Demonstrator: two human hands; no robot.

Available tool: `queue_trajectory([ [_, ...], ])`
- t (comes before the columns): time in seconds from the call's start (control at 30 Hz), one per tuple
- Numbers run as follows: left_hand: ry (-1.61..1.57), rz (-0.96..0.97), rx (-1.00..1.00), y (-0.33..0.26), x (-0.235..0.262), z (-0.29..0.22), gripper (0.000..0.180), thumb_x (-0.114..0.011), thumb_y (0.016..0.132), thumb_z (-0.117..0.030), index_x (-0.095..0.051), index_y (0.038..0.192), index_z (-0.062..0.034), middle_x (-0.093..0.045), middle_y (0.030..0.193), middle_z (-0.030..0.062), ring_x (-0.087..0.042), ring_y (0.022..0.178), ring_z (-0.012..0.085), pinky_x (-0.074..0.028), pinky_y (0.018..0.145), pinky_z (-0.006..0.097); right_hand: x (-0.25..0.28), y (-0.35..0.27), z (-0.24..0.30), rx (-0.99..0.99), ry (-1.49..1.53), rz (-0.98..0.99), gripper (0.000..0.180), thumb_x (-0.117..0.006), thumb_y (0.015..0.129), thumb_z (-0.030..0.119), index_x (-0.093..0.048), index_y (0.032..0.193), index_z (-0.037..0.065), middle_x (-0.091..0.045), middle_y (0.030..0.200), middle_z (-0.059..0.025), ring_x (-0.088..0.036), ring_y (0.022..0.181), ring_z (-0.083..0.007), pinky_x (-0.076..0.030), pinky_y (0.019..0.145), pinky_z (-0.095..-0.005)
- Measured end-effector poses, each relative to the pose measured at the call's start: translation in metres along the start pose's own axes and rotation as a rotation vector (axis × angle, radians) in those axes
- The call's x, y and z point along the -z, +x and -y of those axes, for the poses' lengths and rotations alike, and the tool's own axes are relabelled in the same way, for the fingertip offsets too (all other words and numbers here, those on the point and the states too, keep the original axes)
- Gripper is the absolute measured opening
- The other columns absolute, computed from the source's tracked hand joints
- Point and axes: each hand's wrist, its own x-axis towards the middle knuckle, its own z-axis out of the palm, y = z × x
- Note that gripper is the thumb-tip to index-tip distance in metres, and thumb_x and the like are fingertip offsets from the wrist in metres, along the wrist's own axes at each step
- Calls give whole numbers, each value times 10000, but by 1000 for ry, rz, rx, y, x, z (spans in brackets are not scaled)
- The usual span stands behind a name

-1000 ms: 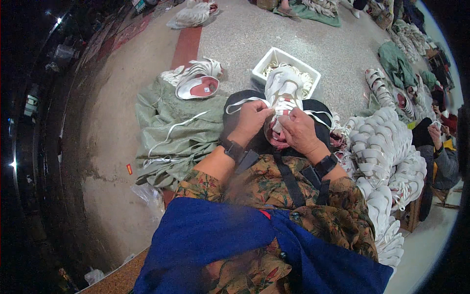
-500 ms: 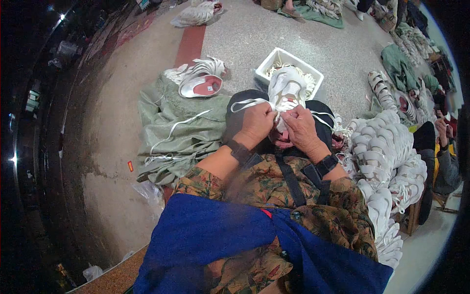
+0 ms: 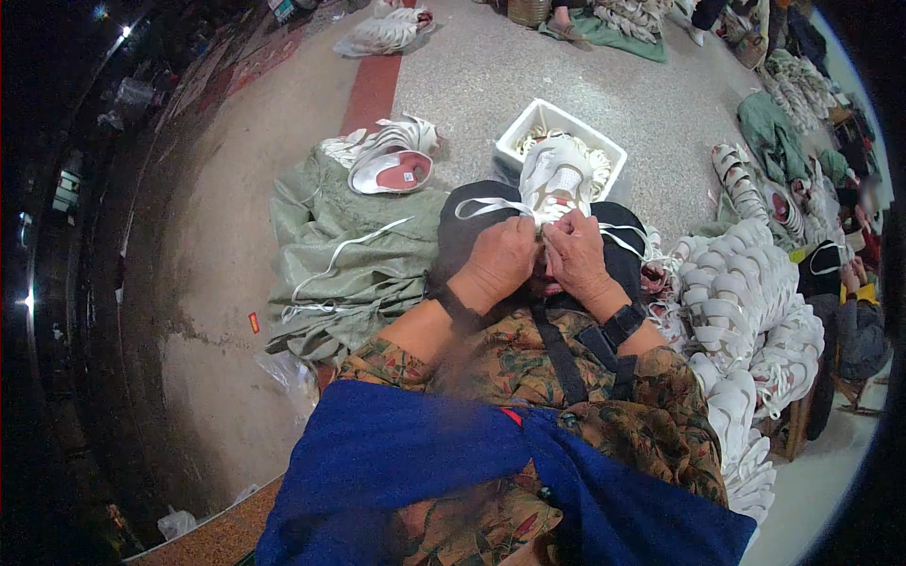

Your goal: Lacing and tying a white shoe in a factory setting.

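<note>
A white shoe (image 3: pixel 564 175) with a pinkish lining rests between my knees, its toe pointing away from me. My left hand (image 3: pixel 503 253) is closed in a pinch at the near end of the lacing, and a loop of white shoelace (image 3: pixel 483 205) stands out to its left. Beside it, almost touching, my right hand (image 3: pixel 578 253) also pinches at the lacing. More lace trails off to the right of that hand. The fingers hide the eyelets and most of the shoe's opening.
Beyond the shoe is a white box (image 3: pixel 612 151) of pale laces. On my left, a green sack (image 3: pixel 354 245) bears another white shoe (image 3: pixel 390 173). Piled white shoes (image 3: pixel 731 283) crowd my right side. A person (image 3: pixel 859 330) sits at the far right.
Both hands have drawn closer to each other over the near end of the lacing. My left hand has turned and come slightly nearer to me. The view has shifted a little.
</note>
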Motion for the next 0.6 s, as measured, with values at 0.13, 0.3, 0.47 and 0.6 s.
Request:
queue_trajectory([
  [0.13, -12, 17, 33, 1, -8, 3, 132, -561, 777, -85, -507, 869, -6, -564, 779, 161, -589, 752, 329, -482, 656, 424, -2, 3, -1, -4, 12, -38, 66, -626, 711, 125, -572, 712, 89, -483, 763, -100, -463, 726, -289, -369, 646, -403],
  [0.3, -216, -28, 207, 2, -22, 15, 55, -525, 776, -32, -525, 826, -7, -555, 800, 180, -555, 805, 380, -448, 705, 460, -5, 10, 2, -30, -70, 71, 147, -686, 673, 121, -616, 793, 73, -508, 843, -107, -479, 790, -296, -379, 688, -409],
  [0.47, -406, -82, 236, 5, -21, 21, 37, -535, 791, -30, -541, 819, -5, -556, 833, 175, -536, 821, 407, -433, 707, 464, -14, 26, 3, 68, -120, 51, 58, -606, 647, 109, -574, 650, 61, -510, 783, -148, -501, 762, -317, -388, 668, -413],
  [0.6, -422, -63, 241, 5, -16, 18, 69, -585, 778, -60, -552, 814, -11, -562, 776, 161, -559, 763, 379, -446, 672, 447, -13, 24, -1, 142, -37, 80, 70, -594, 643, 94, -564, 654, 31, -510, 790, -180, -521, 780, -354, -418, 703, -438],
])
